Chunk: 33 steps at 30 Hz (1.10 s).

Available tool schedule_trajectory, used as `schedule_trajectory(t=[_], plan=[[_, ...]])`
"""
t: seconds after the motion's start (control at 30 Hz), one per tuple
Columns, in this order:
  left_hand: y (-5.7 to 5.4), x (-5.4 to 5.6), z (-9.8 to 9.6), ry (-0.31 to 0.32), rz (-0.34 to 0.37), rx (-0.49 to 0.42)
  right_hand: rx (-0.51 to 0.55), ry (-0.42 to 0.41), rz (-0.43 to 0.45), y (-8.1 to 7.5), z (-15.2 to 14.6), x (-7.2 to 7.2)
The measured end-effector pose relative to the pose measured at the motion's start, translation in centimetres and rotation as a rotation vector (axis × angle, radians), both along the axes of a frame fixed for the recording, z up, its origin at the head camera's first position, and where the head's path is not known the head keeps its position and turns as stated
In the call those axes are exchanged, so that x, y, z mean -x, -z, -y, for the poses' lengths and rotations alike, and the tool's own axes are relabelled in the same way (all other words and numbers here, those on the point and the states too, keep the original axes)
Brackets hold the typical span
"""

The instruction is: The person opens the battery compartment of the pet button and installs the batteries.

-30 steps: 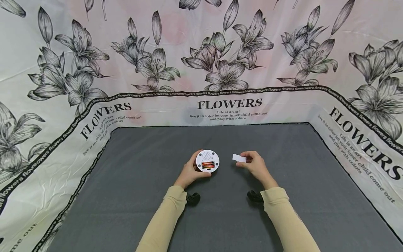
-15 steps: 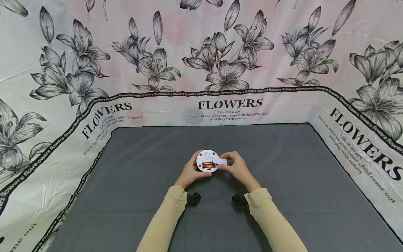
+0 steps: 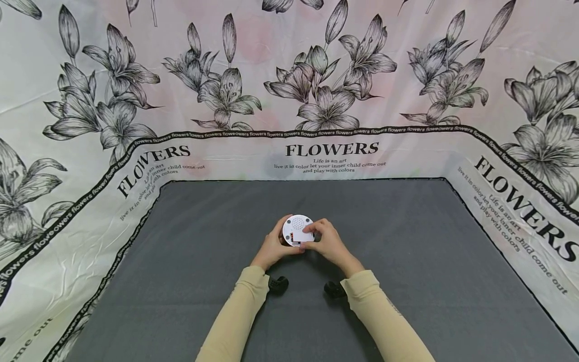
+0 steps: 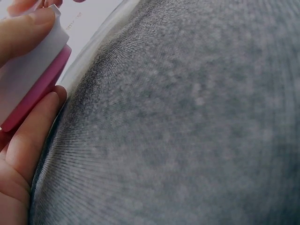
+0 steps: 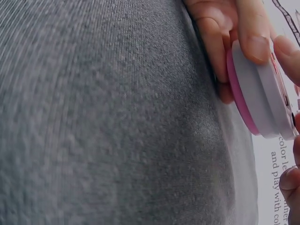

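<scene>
My left hand (image 3: 271, 247) grips a round white battery device (image 3: 295, 221) by its edge, thumb in front and fingers behind. Its face with small holes and dark round feet is turned up. The left wrist view shows its white side (image 4: 23, 82) and the pink layer (image 4: 44, 86) beneath. My right hand (image 3: 333, 247) pinches a small white battery cover (image 3: 305, 236) over the battery bay. Most of the bay is hidden, and a strip of the red batteries (image 3: 292, 237) shows at the cover's left end. In the right wrist view, the pink rim (image 5: 239, 96) lies beside the left fingers.
Both hands are above a dark grey cloth (image 3: 217, 216) that covers the table. Behind and at the sides hangs a white sheet (image 3: 244, 166) printed with flowers and lettering. Black straps (image 3: 278, 285) sit at the cuffs of both beige sleeves (image 3: 235, 317).
The right hand has moved left with the cover, from apart from the device to over its battery bay. The batteries, fully visible earlier, are now mostly covered. The left hand has stayed in place.
</scene>
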<state>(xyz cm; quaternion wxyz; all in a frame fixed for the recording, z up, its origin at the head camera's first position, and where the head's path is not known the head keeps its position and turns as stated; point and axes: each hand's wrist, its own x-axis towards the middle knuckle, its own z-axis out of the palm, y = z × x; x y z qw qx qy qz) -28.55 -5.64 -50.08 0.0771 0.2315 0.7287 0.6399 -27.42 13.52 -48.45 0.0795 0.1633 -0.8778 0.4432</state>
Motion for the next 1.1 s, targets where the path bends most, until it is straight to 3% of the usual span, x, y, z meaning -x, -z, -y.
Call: schedule_trajectory(t=[0.63, 1.1], plan=[[-0.11, 0.1, -0.01, -0.002, 0.012, 0.011, -0.053, 0.002, 0.037, -0.07, 0.28, 0.59], [0.14, 0.18, 0.06, 0.006, 0.001, 0.019, -0.027, -0.004, 0.032, 0.11, 0.19, 0.46]])
